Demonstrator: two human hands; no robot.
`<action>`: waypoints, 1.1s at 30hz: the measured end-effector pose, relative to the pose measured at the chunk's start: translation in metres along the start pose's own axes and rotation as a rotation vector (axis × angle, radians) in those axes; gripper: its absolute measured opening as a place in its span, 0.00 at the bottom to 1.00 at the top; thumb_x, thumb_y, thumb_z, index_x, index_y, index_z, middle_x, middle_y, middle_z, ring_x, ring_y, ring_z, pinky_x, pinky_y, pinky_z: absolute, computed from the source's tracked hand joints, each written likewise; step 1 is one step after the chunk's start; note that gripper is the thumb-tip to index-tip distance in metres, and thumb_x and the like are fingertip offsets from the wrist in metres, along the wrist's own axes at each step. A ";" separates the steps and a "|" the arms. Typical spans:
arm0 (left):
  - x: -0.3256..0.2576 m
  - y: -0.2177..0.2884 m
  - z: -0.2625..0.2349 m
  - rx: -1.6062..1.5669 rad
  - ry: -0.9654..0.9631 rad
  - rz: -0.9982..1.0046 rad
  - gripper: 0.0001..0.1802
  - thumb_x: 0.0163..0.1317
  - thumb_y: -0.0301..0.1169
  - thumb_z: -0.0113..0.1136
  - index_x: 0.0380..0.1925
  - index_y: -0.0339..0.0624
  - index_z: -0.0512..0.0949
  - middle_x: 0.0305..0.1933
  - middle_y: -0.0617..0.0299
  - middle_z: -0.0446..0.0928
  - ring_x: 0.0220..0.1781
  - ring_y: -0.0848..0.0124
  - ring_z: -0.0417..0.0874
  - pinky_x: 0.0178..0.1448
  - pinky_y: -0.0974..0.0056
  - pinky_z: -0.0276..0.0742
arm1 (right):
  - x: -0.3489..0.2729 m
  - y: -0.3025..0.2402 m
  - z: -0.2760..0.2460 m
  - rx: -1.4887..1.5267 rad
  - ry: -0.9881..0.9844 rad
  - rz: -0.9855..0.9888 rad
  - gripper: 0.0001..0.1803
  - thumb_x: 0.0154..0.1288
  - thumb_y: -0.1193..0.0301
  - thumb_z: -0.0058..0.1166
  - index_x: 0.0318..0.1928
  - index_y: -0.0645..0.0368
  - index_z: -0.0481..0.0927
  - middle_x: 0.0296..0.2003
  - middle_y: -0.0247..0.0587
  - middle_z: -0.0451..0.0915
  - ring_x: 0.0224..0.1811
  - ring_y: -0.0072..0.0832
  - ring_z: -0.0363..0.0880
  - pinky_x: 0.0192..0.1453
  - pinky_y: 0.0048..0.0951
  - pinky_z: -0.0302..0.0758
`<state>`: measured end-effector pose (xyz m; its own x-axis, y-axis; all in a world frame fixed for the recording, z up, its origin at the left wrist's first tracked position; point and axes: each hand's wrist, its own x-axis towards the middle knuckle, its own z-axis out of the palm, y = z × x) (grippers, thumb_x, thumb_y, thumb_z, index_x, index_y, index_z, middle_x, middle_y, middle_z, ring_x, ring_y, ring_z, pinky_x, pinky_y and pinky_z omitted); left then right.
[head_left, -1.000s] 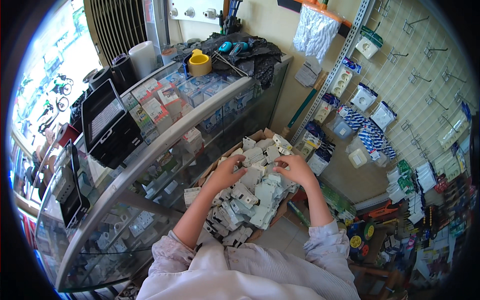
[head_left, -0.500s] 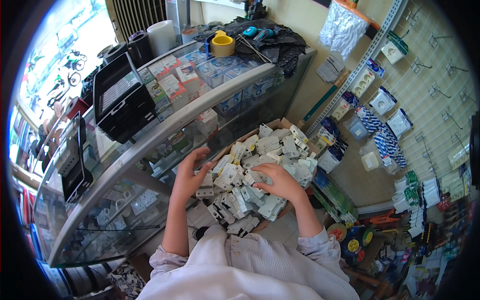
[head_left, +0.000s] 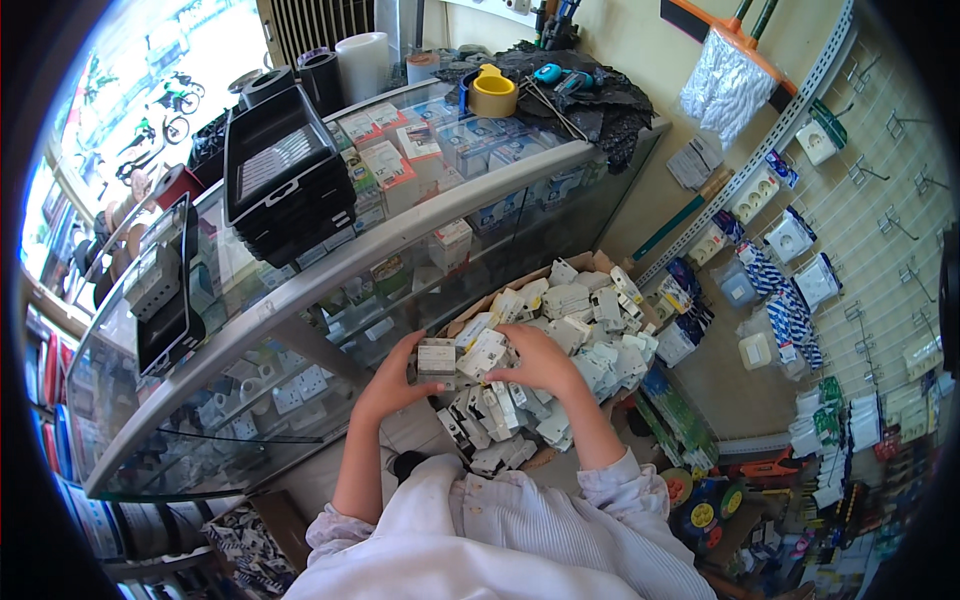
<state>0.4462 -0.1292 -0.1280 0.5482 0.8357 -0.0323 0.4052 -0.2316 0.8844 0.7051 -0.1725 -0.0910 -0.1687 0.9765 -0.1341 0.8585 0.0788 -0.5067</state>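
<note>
Pickup, seemingly: our left hand (head_left: 388,392) pinches a block (head_left: 437,360) near twelve o'clock, right hand (head_left: 545,360) unclear in grip, steadiness needed next

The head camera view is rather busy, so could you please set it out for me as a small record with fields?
Left hand: curved around a pale grey rectangular block; firmness of grip unclear
Right hand: at a white plastic piece beside that block, apparently touching it
In front: many white plastic pieces heaped in a brown cardboard box
To the left: glass display counter with a silver rim, bearing stacked black plastic trays and a yellow tape roll
Upper right: white stringy mop head
</note>
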 end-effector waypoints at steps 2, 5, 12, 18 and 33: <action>-0.001 0.001 -0.002 -0.010 0.001 -0.020 0.50 0.42 0.36 0.75 0.64 0.35 0.58 0.65 0.46 0.63 0.67 0.56 0.64 0.68 0.58 0.61 | 0.011 0.015 -0.009 0.131 0.010 -0.034 0.40 0.50 0.54 0.66 0.60 0.62 0.68 0.57 0.53 0.71 0.59 0.45 0.69 0.64 0.39 0.66; -0.001 -0.001 -0.003 -0.049 -0.006 -0.051 0.50 0.43 0.37 0.74 0.65 0.36 0.58 0.65 0.47 0.63 0.67 0.57 0.64 0.67 0.58 0.63 | 0.029 0.016 -0.025 0.010 0.048 0.022 0.31 0.52 0.67 0.63 0.59 0.57 0.70 0.56 0.47 0.73 0.58 0.44 0.71 0.61 0.39 0.68; 0.000 -0.008 -0.001 -0.175 -0.033 -0.065 0.47 0.48 0.39 0.72 0.66 0.39 0.58 0.65 0.49 0.63 0.65 0.59 0.66 0.64 0.56 0.66 | 0.072 0.057 -0.008 -0.396 0.131 -0.083 0.25 0.52 0.79 0.56 0.51 0.42 0.78 0.46 0.39 0.77 0.52 0.37 0.75 0.54 0.40 0.74; -0.002 -0.011 -0.005 -0.145 -0.036 -0.088 0.47 0.48 0.40 0.71 0.66 0.41 0.57 0.67 0.49 0.61 0.67 0.59 0.65 0.66 0.54 0.64 | 0.091 0.058 -0.016 -0.332 -0.095 -0.058 0.20 0.47 0.80 0.60 0.43 0.47 0.82 0.44 0.40 0.77 0.47 0.39 0.77 0.51 0.36 0.76; -0.001 -0.023 -0.004 -0.208 -0.012 -0.080 0.44 0.51 0.37 0.69 0.66 0.43 0.58 0.64 0.49 0.65 0.65 0.58 0.66 0.67 0.54 0.63 | 0.043 0.109 -0.063 -0.164 -0.187 0.198 0.20 0.46 0.61 0.68 0.39 0.57 0.82 0.33 0.44 0.82 0.39 0.39 0.81 0.46 0.36 0.77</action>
<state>0.4337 -0.1224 -0.1460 0.5294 0.8411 -0.1107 0.2888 -0.0560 0.9558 0.8217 -0.1097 -0.0985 -0.0636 0.9235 -0.3782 0.9476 -0.0630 -0.3131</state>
